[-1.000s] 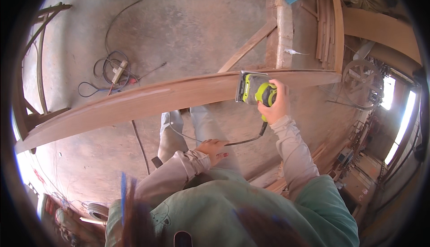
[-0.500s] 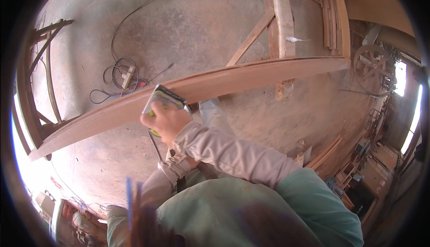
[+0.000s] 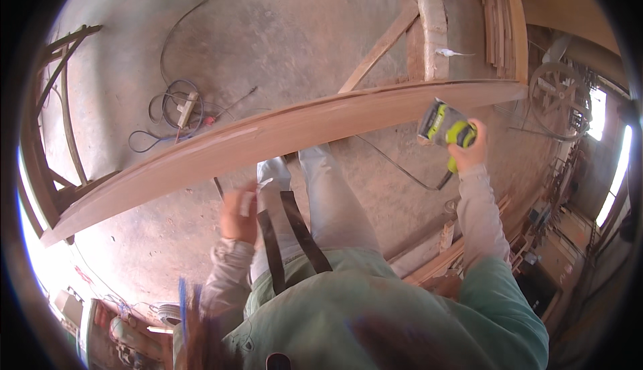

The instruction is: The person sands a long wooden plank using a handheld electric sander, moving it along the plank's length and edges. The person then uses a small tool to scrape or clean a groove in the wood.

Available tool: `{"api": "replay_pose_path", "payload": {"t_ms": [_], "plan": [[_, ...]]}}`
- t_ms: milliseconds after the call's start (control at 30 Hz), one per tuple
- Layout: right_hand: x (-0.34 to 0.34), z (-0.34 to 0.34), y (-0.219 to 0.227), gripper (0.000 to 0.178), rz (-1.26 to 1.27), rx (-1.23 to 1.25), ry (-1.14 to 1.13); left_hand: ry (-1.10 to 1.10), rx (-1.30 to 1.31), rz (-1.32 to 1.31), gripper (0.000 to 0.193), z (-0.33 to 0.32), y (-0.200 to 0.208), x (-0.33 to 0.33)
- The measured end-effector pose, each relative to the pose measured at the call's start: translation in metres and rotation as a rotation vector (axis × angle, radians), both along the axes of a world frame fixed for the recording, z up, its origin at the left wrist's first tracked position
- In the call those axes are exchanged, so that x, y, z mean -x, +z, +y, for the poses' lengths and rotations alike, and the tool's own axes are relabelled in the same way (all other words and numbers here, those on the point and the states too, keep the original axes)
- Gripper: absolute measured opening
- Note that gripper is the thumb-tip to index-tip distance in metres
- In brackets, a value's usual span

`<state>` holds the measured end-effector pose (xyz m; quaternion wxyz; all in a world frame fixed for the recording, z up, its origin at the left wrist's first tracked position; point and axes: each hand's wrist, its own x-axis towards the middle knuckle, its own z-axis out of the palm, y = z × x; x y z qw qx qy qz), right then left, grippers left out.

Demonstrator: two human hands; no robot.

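A long reddish-brown wooden board stretches across in front of me, slightly curved in this view. My right hand grips a lime-green and grey electric sander by its body, near the board's right part. The sander is tilted, with its flat pad end toward the left; whether it touches the board's near edge I cannot tell. A dark cord runs from its handle back under the board. My left hand hangs on the near side of the board, apart from it. Motion smears its fingers.
Wooden supports stand at the board's left end, and a pale post with a slanted brace lies beyond it. A power strip with coiled cable rests on the floor. Stacked planks and a spoked wheel are at right.
My right hand has carried the sander from the board's middle to the right and lifted it. My left hand has come out from under the right forearm to the left.
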<state>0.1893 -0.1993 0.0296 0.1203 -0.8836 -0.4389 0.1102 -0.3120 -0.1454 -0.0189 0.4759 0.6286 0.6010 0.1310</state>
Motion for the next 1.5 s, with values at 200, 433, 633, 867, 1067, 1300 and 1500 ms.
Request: {"api": "replay_pose_path", "payload": {"t_ms": [200,433,633,867,1067,1300,1500], "plan": [[0.025,-0.065,0.017,0.063,0.059,-0.018,-0.169,0.06,-0.355,0.2,0.021,0.077,-0.012,0.024],[0.038,-0.086,0.014,0.062,0.164,0.05,-0.108,-0.263,0.231,0.013,0.039,0.174,-0.056,-0.045],[0.035,-0.109,-0.007,0.064,0.254,0.052,-0.189,-0.719,0.339,0.048,0.039,0.182,-0.113,-0.155],[0.024,-0.136,-0.021,0.065,0.341,0.111,-0.274,-0.826,0.351,0.072,0.035,0.178,-0.122,-0.234],[0.015,-0.149,-0.035,0.066,0.381,0.147,-0.261,-0.902,0.317,0.227,0.046,0.179,-0.123,-0.272],[0.011,-0.146,-0.036,0.066,0.406,0.147,-0.241,-0.998,0.31,0.365,0.057,0.182,-0.117,-0.291],[0.005,-0.14,-0.034,0.065,0.42,0.175,-0.218,-0.971,0.453,0.155,0.035,0.196,-0.115,-0.255]]}}
